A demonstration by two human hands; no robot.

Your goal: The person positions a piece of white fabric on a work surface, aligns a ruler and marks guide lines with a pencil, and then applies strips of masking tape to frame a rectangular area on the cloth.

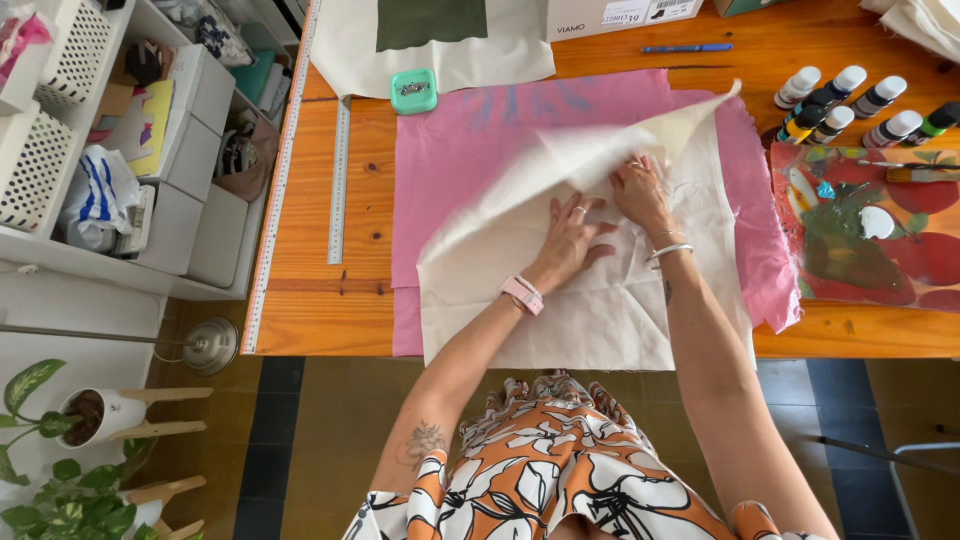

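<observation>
While the cream cloth (590, 300) lies spread over the pink fabric (470, 150) at the middle of the wooden table (310, 310), its upper layer is lifted and folded back toward the far right corner. The left hand (570, 240) is laid flat on the lower layer, fingers spread and nothing grasped, so that the cloth is pinned in place. The right hand (638, 190) is set just beside it, at the base of the raised flap; its fingers are curled against the cloth, but whether a fold is actually pinched cannot be told. Judging from this, the step in hand appears to be smoothing or arranging the layers of cloth, and the next move would seem to call for steady pressure from the flat hand so that the pink fabric beneath is not dragged out of line. Along the table's left part a long metal ruler (339, 180) is laid, with a small green tin (413, 91) near the pink fabric's top edge. To the right, paint bottles (860, 110) are gathered above a paint-smeared palette board (870, 230).
</observation>
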